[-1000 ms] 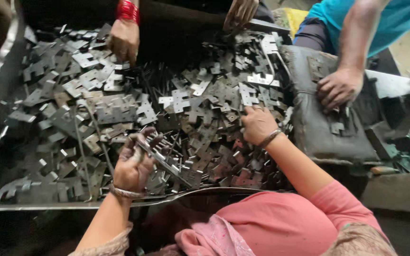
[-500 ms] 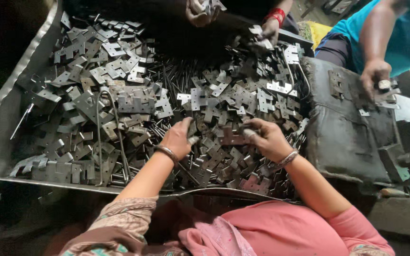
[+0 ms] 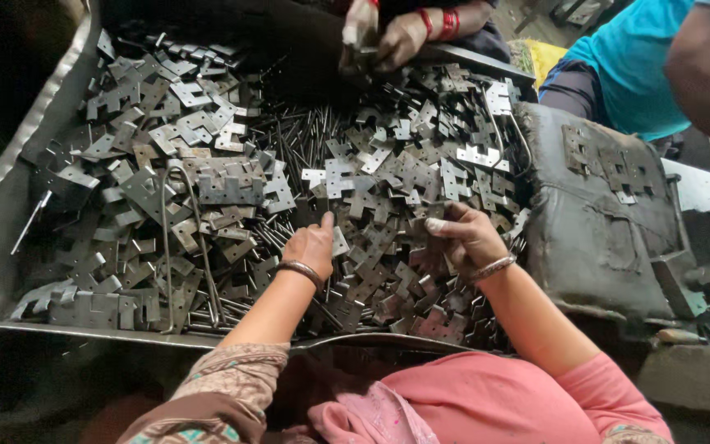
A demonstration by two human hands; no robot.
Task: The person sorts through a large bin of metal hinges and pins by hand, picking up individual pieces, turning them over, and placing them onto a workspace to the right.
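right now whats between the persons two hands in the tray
In the head view, the gap between the left hand and the right hand is not bare: overlapping flat metal hinge plates fill it, piled in the metal tray.

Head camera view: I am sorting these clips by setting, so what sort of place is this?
Probably a small metalwork or hardware assembly workshop. A big metal tray holds a heap of stamped hinge plates and thin pins; the left hand and right hand pick through them, and other people's hands work opposite.
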